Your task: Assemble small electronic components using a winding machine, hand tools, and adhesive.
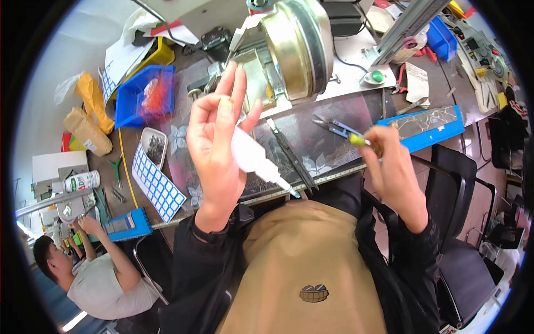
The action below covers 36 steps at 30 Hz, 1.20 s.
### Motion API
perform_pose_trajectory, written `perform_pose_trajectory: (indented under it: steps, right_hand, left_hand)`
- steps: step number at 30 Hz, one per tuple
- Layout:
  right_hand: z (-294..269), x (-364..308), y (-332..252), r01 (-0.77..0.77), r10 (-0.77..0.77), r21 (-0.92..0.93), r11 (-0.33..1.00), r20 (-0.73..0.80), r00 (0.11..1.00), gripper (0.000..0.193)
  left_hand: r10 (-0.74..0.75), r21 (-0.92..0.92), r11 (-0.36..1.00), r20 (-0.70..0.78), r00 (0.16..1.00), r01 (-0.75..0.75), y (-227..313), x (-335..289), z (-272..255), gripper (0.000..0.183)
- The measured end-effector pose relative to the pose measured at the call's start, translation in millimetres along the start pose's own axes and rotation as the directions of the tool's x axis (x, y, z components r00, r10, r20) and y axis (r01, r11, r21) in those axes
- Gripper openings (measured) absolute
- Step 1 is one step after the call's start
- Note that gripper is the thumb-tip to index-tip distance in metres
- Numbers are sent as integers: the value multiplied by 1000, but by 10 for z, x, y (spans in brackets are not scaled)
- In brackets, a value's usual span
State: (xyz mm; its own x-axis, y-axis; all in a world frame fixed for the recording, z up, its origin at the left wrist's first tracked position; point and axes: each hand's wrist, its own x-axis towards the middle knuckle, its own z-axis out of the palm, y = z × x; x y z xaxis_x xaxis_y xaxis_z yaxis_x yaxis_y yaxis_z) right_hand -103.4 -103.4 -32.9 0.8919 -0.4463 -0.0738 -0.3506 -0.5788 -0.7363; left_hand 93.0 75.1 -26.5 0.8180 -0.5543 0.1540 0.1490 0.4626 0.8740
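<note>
My left hand (214, 139) holds a white squeeze bottle (250, 153) against its palm, its fingers stretched upward. The bottle tilts down to the right, and its thin nozzle ends in a teal tip over the table's front edge. On the right, my right hand (392, 167) is closed on a small yellow-green piece (356, 139). Blue-grey pliers (334, 127) lie right beside that piece, pointing left; whether the two are joined I cannot tell. Black tweezers (291, 155) rest on the dark mat between my hands.
A machine with a large brass-coloured drum (289, 53) stands at the back. At left are a blue bin (125, 106), a white dish of small dark parts (146, 139) and a label sheet (158, 186). A blue tray (439, 133) lies right. Another person (105, 278) works at far left.
</note>
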Motion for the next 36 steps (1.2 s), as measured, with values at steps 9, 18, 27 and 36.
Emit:
perform_pose_trajectory:
  steps: [9, 18, 27, 36]
  right_hand:
    - [534, -233, -153, -468, -14, 711, 525, 557, 830, 58]
    - [712, -228, -182, -362, -70, 777, 515, 459, 886, 53]
    - [770, -189, -150, -371, -58, 797, 476, 450, 891, 48]
    - [773, -184, -159, -350, -62, 808, 475, 427, 902, 50]
  left_hand:
    - [56, 2, 998, -59, 997, -56, -59, 50, 81, 8]
    - [74, -19, 997, -73, 995, -76, -87, 7, 98, 8]
    - [93, -3, 996, -71, 993, -93, -103, 40, 82, 9]
    - [96, -21, 995, -67, 993, -97, -108, 39, 72, 9]
